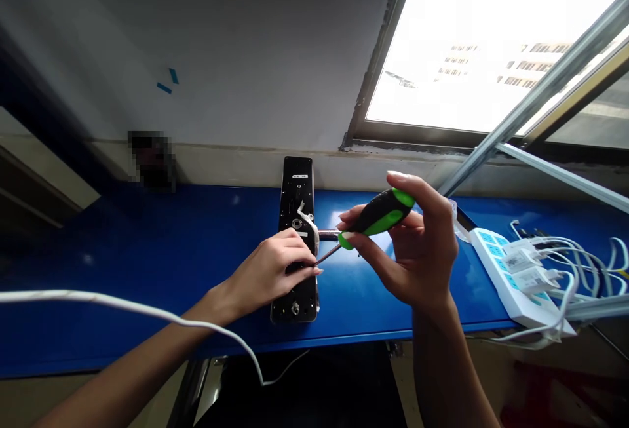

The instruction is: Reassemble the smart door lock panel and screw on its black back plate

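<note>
A long black door lock panel (pixel 295 182) lies on the blue table, with a white wire bundle (pixel 308 218) across its face and a lever handle (pixel 328 234) sticking out to the right. My right hand (pixel 417 251) is closed round the green and black grip of a screwdriver (pixel 381 218). The screwdriver slants down to the left, its tip at the panel's right edge. My left hand (pixel 272 264) lies over the panel's lower half, thumb and fingertips pinched together at the screwdriver tip. Whatever sits between those fingertips is hidden.
On the right of the blue table (pixel 226 231) is a white power strip (pixel 511 290) with several plugged-in chargers and tangled white cables (pixel 584 257). One white cable (pixel 147 310) crosses over my left forearm. A metal frame bar (pixel 521 107) slants before the window.
</note>
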Tool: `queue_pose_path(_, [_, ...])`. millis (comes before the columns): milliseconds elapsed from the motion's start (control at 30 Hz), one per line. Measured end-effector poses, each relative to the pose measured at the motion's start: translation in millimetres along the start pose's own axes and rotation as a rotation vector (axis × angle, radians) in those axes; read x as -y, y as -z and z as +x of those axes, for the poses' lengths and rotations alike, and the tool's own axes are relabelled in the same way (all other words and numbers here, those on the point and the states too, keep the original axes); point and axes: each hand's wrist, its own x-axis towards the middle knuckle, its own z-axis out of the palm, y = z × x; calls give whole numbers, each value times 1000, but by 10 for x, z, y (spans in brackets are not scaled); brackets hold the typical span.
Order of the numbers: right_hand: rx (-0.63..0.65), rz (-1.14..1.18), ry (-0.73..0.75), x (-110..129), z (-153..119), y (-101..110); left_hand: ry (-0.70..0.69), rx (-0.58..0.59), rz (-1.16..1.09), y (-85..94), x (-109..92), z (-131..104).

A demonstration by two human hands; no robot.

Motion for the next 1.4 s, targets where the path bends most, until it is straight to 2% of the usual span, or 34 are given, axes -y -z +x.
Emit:
queue_pose_path(133, [-65, -21, 32, 51, -98, -46, 23, -31, 21, -1, 28, -245])
queue_pose_path(233, [-68, -48, 46, 71, -150, -27, 150, -42, 106, -44, 96, -441])
queue_pose_path(367, [-56, -108, 23, 54, -210, 13, 253, 28, 61, -138, 180, -579])
queue_pose_path(700, [-66, -145, 3, -20, -263, 14, 252, 69, -43, -316, 251, -515])
queue_pose_path(833, [-56, -152, -7, -16, -256, -5, 210, 55, -41, -324, 272, -485])
queue_pose_path(1133, [-59, -177, -31, -56, -263, -32, 209, 120, -61, -303, 413, -337])
queue_pose_path(1400, [-48, -190, -43, -99, -386, -45, 190, 0, -43, -464, 394, -370])
